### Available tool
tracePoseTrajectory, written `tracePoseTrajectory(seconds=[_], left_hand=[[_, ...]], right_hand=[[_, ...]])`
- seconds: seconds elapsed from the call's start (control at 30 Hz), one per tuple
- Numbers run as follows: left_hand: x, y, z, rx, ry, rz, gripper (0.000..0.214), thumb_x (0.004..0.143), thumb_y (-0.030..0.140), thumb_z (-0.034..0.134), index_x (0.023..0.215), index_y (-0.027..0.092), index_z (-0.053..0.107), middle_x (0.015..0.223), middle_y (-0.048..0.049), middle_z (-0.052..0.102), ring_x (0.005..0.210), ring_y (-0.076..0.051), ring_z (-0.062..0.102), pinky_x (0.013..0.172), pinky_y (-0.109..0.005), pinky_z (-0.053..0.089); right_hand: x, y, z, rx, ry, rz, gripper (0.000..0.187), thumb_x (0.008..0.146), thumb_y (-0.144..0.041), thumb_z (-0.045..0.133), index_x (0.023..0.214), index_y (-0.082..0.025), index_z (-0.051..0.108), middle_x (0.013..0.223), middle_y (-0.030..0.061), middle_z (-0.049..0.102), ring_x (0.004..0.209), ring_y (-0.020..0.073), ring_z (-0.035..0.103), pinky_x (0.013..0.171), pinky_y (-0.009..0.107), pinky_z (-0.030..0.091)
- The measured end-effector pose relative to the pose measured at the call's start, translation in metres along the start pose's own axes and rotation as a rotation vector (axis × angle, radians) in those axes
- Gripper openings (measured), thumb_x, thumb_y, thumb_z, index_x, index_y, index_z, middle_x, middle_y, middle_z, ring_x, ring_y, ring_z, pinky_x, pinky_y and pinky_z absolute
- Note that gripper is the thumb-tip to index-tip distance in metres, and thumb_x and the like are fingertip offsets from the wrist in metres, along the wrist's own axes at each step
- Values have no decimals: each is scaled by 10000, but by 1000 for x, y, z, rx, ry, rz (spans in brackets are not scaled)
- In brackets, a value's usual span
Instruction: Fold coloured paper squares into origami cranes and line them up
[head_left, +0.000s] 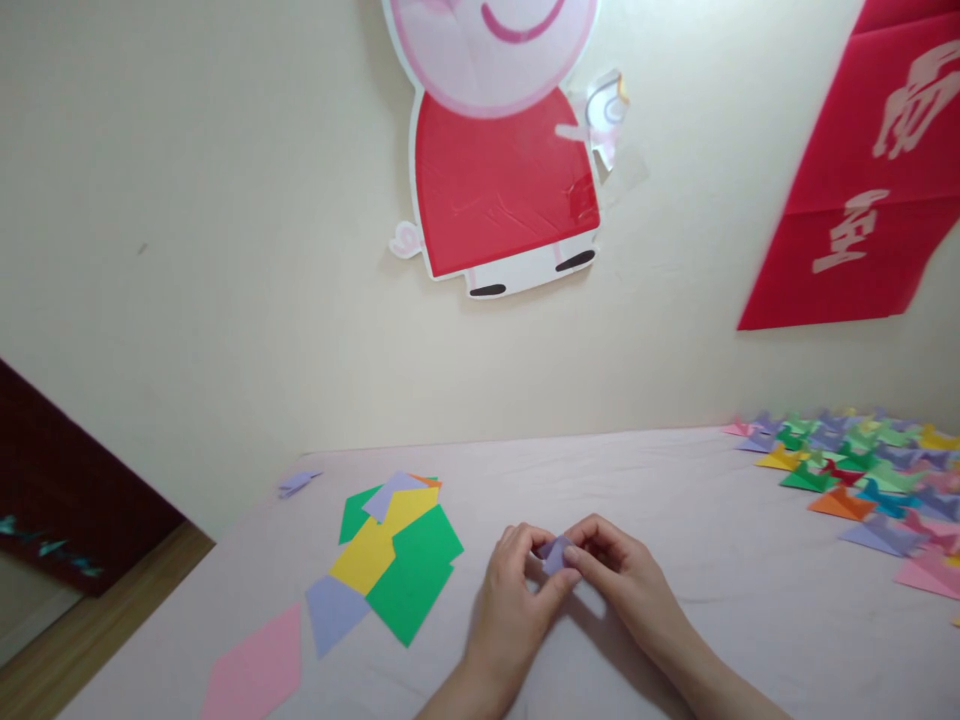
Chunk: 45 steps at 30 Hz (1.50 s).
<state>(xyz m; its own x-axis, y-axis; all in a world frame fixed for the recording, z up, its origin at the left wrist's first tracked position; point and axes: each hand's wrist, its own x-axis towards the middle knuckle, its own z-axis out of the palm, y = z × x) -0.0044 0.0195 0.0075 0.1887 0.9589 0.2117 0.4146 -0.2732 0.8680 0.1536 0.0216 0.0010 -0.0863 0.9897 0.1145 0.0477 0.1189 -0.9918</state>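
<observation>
A small piece of folded purple paper (556,554) is pinched between my two hands, just above the pale sheet. My left hand (519,585) grips its left and lower side, thumb in front and fingers curled behind. From the right, my right hand (619,565) closes thumb and forefinger on the paper's right edge. Fingers cover much of the paper, so its full shape is hidden. To the left of my hands lie loose paper squares: green (411,590), yellow (364,556), purple (335,612) and pink (255,665), several overlapping.
Many folded paper pieces in mixed colours (840,503) stand in rows at the right of the pale cloth-covered surface (675,500). A small folded purple piece (298,484) lies at the far left edge. Behind rises a wall with a cartoon cutout (506,190) and a red banner (847,200).
</observation>
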Motion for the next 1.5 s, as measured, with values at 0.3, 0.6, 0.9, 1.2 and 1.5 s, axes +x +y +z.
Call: tracePoseTrajectory(seconds=[0.3,0.6,0.9,1.2,1.5], left_hand=[[1,-2,0,-57,-12,-68,132,868,319,599,839,194,628,832,-1,620,796,-178,552,714,-262,388],[-1,-1,3,126,-57,15,165,897,320,553,788,198,574,799,-3,595,802,-188,513,734,-281,350],[-8,9,4,50,-120,-116,333,935,399,458,669,200,478,667,16,550,712,-172,511,661,-265,339],[-31,13,-18,676,-195,178,195,878,137,428,889,193,615,912,-63,658,865,-236,554,792,-355,373],[-37,-12,-17,854,-357,536,346,939,246,511,1282,200,528,1316,-72,580,1183,-247,488,974,-370,344]], right_hand=[[1,3,1,7,23,-42,294,808,-478,635,737,-195,597,722,13,594,707,189,540,669,309,433],[1,0,3,-36,58,-26,324,793,-504,623,723,-188,618,680,-3,580,666,169,535,638,285,423],[-2,1,1,-235,101,-15,355,860,-505,527,676,-202,552,635,-16,533,642,165,487,607,281,382],[-6,1,6,-909,-13,-203,165,877,-212,550,717,-220,589,846,38,611,850,234,504,774,385,360],[-4,6,3,-977,-3,-229,121,857,-119,537,838,-231,577,913,42,597,862,231,506,774,374,378]])
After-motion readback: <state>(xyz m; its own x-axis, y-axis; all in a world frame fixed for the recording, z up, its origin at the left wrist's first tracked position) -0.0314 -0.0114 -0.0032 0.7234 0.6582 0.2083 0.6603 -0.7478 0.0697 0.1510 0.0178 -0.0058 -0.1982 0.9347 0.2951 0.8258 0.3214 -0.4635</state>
